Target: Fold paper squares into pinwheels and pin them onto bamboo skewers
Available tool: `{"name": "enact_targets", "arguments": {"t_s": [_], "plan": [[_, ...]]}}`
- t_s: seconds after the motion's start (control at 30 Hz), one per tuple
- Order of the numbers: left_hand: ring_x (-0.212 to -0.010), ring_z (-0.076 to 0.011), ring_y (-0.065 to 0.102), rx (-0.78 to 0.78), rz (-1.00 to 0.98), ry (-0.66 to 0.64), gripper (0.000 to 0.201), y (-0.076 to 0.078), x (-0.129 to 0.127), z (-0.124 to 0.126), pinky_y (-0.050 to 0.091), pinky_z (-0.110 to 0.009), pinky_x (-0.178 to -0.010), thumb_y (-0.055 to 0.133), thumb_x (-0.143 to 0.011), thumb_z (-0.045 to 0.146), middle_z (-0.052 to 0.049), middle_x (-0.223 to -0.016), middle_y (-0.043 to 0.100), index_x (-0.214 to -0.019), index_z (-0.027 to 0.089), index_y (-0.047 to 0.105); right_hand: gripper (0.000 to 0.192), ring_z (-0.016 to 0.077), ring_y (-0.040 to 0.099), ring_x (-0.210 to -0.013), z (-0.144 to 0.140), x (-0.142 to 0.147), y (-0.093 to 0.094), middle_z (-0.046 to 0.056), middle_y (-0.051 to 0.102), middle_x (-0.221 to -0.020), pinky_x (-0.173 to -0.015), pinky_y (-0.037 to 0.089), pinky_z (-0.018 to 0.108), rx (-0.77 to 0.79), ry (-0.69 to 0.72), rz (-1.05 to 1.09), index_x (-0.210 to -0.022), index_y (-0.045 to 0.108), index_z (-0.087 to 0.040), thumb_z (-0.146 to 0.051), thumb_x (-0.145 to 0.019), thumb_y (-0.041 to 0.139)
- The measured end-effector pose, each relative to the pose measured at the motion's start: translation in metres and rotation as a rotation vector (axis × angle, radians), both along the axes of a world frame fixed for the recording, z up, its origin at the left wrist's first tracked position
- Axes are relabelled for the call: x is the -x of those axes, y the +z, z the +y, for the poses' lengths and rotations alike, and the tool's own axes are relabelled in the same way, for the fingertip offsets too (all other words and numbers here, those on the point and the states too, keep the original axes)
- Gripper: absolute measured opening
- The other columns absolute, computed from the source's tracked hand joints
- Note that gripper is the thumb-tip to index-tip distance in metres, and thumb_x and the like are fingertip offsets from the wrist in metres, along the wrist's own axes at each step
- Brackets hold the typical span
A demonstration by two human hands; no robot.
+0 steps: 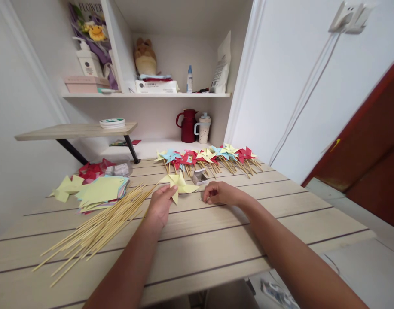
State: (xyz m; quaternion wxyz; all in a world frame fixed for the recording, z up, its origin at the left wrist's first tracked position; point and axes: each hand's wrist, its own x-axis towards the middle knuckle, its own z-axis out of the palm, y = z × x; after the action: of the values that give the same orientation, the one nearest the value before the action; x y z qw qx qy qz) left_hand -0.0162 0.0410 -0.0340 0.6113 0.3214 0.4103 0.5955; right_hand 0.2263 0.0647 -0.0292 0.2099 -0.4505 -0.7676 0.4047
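My left hand [160, 204] holds a yellow paper pinwheel [180, 183] by its lower edge, just above the wooden table [235, 240]. My right hand [218, 194] rests on the table to the right of the pinwheel, fingers curled and pinched together at the tabletop; whether something small is between them I cannot tell. A small open box [200, 176] sits just behind the two hands. A loose pile of bamboo sticks [100, 227] lies to the left of my left hand.
A row of finished red, blue and yellow pinwheels [209, 156] lies at the back of the table. Stacked coloured paper sheets [102, 192] and folded pieces lie at the left. A red jug [187, 125] and a cup [203, 127] stand on the shelf behind.
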Motion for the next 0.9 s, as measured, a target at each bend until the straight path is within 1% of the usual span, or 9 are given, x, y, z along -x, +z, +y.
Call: {"name": "enact_targets", "arguments": {"t_s": [0.2,0.33,0.57,0.9], "plan": [[-0.072,-0.0127,0.064,-0.005,0.002,-0.006,0.026,0.0015,-0.0003,-0.0008,0.047,-0.025,-0.077,0.086,-0.058,0.019,-0.008,-0.081,0.073,-0.080,0.011,0.075,0.018,0.0122,0.050,-0.064,-0.0001,-0.0013,-0.0007,0.000,0.064,-0.075,-0.056,0.037,0.022,-0.005,-0.002,-0.004,-0.081,0.073,-0.019,-0.018,-0.064,0.066],[-0.071,-0.0123,0.064,0.015,0.006,0.010,0.025,0.0017,-0.0005,-0.0007,0.047,-0.024,-0.075,0.087,-0.057,0.019,-0.006,-0.079,0.073,-0.078,0.012,0.074,0.020,0.0124,0.050,-0.065,-0.0017,-0.0013,0.0006,0.000,0.063,-0.076,-0.057,0.038,0.022,0.007,-0.005,0.010,-0.082,0.073,-0.019,-0.019,-0.063,0.068],[-0.069,-0.0111,0.063,0.022,-0.023,0.000,0.023,0.0015,-0.0007,-0.0002,0.048,-0.023,-0.073,0.085,-0.060,0.016,-0.007,-0.078,0.072,-0.078,0.010,0.074,0.022,0.0127,0.052,-0.068,-0.0050,-0.0008,0.0033,0.001,0.064,-0.082,-0.060,0.040,0.022,0.009,-0.021,0.013,-0.084,0.073,-0.019,-0.019,-0.062,0.070],[-0.070,-0.0121,0.064,0.025,-0.015,0.015,0.022,0.0005,-0.0009,0.0003,0.049,-0.025,-0.077,0.086,-0.061,0.015,-0.006,-0.078,0.073,-0.079,0.012,0.073,0.019,0.0124,0.051,-0.065,-0.0046,-0.0003,0.0037,0.000,0.063,-0.076,-0.057,0.038,0.022,0.003,-0.013,-0.016,-0.083,0.073,-0.019,-0.017,-0.064,0.068]]}}
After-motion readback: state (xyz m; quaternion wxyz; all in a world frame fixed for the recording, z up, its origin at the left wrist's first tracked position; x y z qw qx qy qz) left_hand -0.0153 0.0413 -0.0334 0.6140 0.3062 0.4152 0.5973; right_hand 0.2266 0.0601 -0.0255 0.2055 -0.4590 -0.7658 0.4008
